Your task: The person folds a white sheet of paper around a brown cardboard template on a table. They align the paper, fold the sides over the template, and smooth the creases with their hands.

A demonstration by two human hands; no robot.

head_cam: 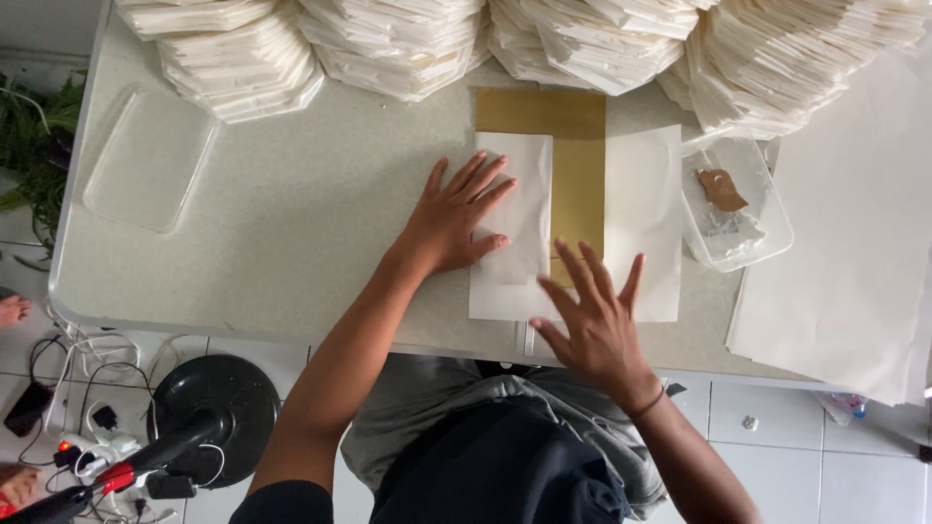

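A white sheet of paper (641,218) lies over a gold-brown template board (580,146) on the table (311,213). Its left flap (519,209) is folded over toward the middle. My left hand (451,218) lies flat on that folded flap, fingers spread, pressing it down. My right hand (594,315) hovers open over the sheet's near edge, fingers spread, holding nothing.
Stacks of folded white paper bags (388,39) line the table's far edge. A clear plastic tub (743,209) with a brown scrap stands at right, a clear lid (150,160) at left, loose white sheets (854,243) at far right. A fan base and cables sit on the floor.
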